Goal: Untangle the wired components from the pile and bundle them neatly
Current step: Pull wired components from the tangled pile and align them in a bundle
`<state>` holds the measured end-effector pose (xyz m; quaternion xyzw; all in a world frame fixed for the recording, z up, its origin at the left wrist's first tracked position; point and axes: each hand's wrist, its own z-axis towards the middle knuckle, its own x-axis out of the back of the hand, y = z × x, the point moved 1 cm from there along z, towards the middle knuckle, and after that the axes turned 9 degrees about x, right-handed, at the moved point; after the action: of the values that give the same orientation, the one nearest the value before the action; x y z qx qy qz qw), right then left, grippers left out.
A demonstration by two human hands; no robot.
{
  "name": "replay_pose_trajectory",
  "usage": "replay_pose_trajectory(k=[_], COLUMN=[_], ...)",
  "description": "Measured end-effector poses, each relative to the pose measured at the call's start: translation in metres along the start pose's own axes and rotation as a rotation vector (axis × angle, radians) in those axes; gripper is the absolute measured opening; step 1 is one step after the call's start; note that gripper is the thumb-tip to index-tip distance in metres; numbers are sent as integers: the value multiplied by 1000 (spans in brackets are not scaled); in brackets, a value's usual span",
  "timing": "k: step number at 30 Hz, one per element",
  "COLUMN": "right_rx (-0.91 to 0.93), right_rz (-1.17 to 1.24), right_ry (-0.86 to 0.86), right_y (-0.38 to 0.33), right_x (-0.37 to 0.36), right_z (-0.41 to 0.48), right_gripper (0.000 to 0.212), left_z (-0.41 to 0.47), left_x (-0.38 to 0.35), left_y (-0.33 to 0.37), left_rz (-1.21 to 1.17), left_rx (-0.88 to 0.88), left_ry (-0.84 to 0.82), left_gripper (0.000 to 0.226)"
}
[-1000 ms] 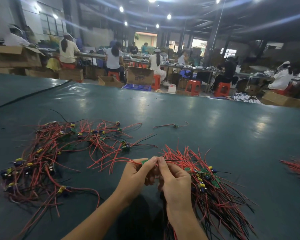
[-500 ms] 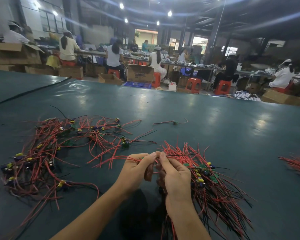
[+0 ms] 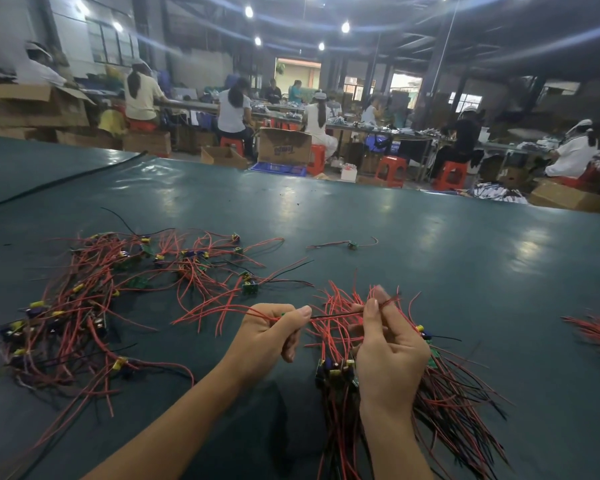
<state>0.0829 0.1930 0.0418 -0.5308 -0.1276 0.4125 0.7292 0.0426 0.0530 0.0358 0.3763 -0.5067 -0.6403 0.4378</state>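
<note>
A person sorts wired parts at a green desk (image 3: 430, 271) in a busy workshop. The left hand (image 3: 271, 336) has its grip clamped on a component (image 3: 283, 314), thumb pressed over curled fingers, with the red leads trailing away from the bundle (image 3: 440, 403). The right hand (image 3: 390, 355), directly above the bundle, pinches the far end of a wire (image 3: 333, 316) between thumb and forefinger. That fingertip is blurred. The wire runs taut between the two hands, apparently drawn straight so that it will lie parallel with the rest before it is added. Whether the right hand's lower fingers also hold the bundle cannot be told.

The bundle lies on the desk under the right wrist, its small boards gathered at one end and its leads fanned toward the person, an arrangement that looks meant to keep the sorted pieces aligned. The pile (image 3: 94, 306) sprawls well left of the bundle, red and black leads crossing over yellow-capped parts, with much of it not yet sorted. A stray piece (image 3: 352, 244) sits alone beyond the bundle, and another bunch (image 3: 596, 332) shows far to its right at the frame's edge. Workers (image 3: 234, 109) sit at benches past the desk.
</note>
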Motion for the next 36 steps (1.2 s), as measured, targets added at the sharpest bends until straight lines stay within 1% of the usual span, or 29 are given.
replay_pose_trajectory(k=[2,4,6,8,11,12,15,16,20,23,24,26,29,32,34,36], right_rx=[64,76,8,-72,-150,-181,-234,-250,-280,-297,-310,-322,-281,-223,-226,-220], right_rz=[-1,7,32,64,101,117,198,225,268,269,275,260,183,164,171,184], right_ry=[15,31,71,75,23,8,-68,-80,-76,-36,-36,-103,-242,-330,-339,-319], right_y=[-3,-8,-12,-16,-20,-23,-30,-33,-37,-34,-31,-27,-22,-21,-21,-22], right_x=[-2,-3,-2,1,5,5,6,5,5,0,-2,-8,-19,-26,-28,-28], right_z=[-2,-5,-5,-3,-2,-3,-5,-5,-1,-1,-2,-8,-20,-31,-34,-35], right_gripper=[32,34,31,21,37,36,15,13,21,33,33,28,23,26,31,35], left_z=[0,-1,-2,-3,-3,-3,-2,-2,0,1,1,1,2,1,-1,-1], left_x=[1,1,0,0,1,1,2,2,0,-1,-1,-1,0,-1,-3,-3], left_y=[2,4,6,6,6,6,5,5,2,3,4,4,5,7,9,9], left_rz=[0,-11,-15,-19,-25,-30,-50,-56,-29,-23,-20,-10,-7,-10,-14,9], left_rx=[-5,-4,-4,-7,-18,-22,-23,-24,-48,-58,-60,-57,-58,-69,-54,-40], left_ry=[5,3,-11,-28,-37,-35,-33,-34,-5,31,36,46,68,52,21,3], left_gripper=[45,45,44,44,44,44,44,45,51,46,43,38,38,37,33,38])
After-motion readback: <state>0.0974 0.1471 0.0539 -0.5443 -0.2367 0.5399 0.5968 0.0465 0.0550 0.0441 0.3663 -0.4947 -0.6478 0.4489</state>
